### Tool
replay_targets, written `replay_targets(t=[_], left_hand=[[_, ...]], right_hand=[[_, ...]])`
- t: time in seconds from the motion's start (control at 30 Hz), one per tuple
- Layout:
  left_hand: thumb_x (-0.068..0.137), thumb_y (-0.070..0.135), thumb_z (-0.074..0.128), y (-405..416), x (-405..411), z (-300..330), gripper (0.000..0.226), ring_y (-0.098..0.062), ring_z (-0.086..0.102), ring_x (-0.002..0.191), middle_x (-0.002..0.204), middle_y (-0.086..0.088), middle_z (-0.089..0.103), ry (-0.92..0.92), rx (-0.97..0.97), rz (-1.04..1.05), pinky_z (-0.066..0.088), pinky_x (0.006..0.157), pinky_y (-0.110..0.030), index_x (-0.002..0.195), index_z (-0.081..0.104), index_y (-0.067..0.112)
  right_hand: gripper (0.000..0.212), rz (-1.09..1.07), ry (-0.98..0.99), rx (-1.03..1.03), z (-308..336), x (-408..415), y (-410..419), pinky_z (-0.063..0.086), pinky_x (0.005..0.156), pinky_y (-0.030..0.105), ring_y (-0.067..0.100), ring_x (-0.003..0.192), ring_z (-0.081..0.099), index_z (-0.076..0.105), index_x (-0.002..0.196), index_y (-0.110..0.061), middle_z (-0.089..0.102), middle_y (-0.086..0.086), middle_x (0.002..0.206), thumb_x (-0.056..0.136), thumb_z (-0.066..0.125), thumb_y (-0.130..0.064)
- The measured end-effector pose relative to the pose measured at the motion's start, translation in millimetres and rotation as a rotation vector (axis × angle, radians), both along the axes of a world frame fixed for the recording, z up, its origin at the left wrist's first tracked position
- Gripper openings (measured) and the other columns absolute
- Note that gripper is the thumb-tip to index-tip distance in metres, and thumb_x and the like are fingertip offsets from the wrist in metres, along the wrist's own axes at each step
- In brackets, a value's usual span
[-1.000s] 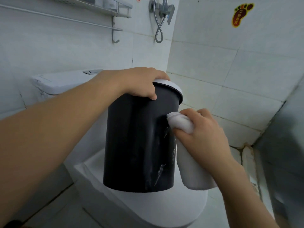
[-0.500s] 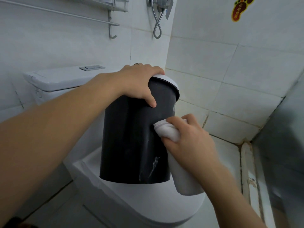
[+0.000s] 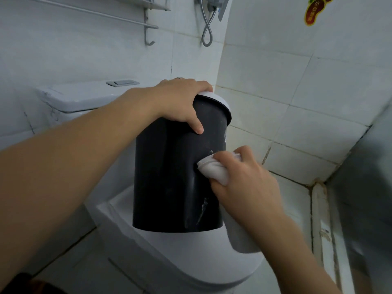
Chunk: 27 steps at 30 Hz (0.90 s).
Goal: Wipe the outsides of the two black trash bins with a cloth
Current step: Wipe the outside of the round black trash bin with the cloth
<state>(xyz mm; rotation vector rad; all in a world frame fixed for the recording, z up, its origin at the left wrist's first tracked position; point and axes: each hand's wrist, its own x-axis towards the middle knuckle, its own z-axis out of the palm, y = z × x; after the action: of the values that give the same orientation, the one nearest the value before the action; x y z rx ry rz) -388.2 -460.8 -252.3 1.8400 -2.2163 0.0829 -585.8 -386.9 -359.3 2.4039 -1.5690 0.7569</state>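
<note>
A right hand (image 3: 250, 183) grips a white cloth (image 3: 214, 169) against the side of a black trash bin (image 3: 169, 177) standing on the closed toilet lid (image 3: 191, 262), near its rear edge; the left hand (image 3: 180, 102) clasps the rim. Pale streaks remain low down, so the wipe looks unfinished; no second bin is in view.

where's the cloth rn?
Head view, right of centre: the white folded cloth is gripped by the right hand and pressed against the black cylindrical plastic bin's right side, above the white toilet lid.

White toilet (image 3: 212, 262) fills the lower middle, its tank (image 3: 84, 96) at left; towel rack (image 3: 118, 15) upper left, footprint sticker (image 3: 316, 10) upper right.
</note>
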Motion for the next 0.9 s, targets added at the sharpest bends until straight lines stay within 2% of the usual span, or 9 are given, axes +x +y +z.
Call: replay_targets(t=[0.13,0.2,0.37,0.63,0.77,0.9], left_hand=[[0.061,0.049,0.087,-0.1,2.1,1.2,0.097,-0.023,0.045,0.126,0.139,0.007,0.050,0.022,0.015,-0.008,0.039,0.104,-0.044,0.143,0.036,0.038],[0.061,0.049,0.087,1.1,3.6,1.4,0.097,-0.023,0.046,0.126,0.139,0.007,0.051,0.019,0.013,-0.011,0.039,0.104,-0.045,0.143,0.036,0.037],[0.062,0.050,0.086,2.1,2.8,0.7,0.099,-0.024,0.043,0.129,0.141,0.007,0.049,0.011,0.004,-0.016,0.037,0.106,-0.044,0.145,0.035,0.038],[0.062,0.051,0.086,-0.7,0.6,0.7,0.098,-0.023,0.043,0.128,0.140,0.008,0.049,-0.004,0.011,-0.020,0.037,0.104,-0.042,0.144,0.034,0.039],[0.062,0.052,0.086,1.4,2.9,1.1,0.099,-0.023,0.043,0.128,0.140,0.008,0.049,-0.010,0.007,-0.022,0.037,0.104,-0.043,0.144,0.034,0.039],[0.061,0.053,0.086,1.5,-0.9,0.5,0.097,-0.023,0.043,0.127,0.137,0.007,0.050,-0.021,-0.003,-0.027,0.037,0.103,-0.043,0.143,0.035,0.040]], right_hand=[[0.027,0.077,0.040,-0.023,-4.0,10.4,10.2,0.030,0.047,0.027,0.019,0.065,0.042,0.059,0.104,-0.037,0.048,-0.004,0.097,0.077,0.062,-0.035],[0.028,0.036,0.023,0.011,-1.5,5.3,4.0,0.036,0.052,0.029,0.021,0.071,0.048,0.057,0.108,-0.039,0.048,-0.004,0.103,0.080,0.059,-0.035],[0.028,-0.111,0.012,0.069,4.5,-9.9,-15.1,0.037,0.056,0.031,0.018,0.072,0.040,0.053,0.114,-0.040,0.043,-0.005,0.108,0.085,0.054,-0.039],[0.027,0.065,0.048,-0.043,-3.3,5.9,7.5,0.029,0.048,0.025,0.016,0.065,0.036,0.059,0.103,-0.038,0.048,-0.004,0.097,0.077,0.062,-0.035],[0.029,-0.057,0.058,0.043,4.1,-7.2,-7.2,0.036,0.056,0.030,0.020,0.075,0.047,0.054,0.114,-0.041,0.044,-0.005,0.108,0.084,0.055,-0.038],[0.026,-0.113,0.015,0.043,19.8,-16.5,-20.4,0.032,0.057,0.029,0.022,0.076,0.047,0.054,0.114,-0.041,0.043,-0.004,0.107,0.088,0.054,-0.042]])
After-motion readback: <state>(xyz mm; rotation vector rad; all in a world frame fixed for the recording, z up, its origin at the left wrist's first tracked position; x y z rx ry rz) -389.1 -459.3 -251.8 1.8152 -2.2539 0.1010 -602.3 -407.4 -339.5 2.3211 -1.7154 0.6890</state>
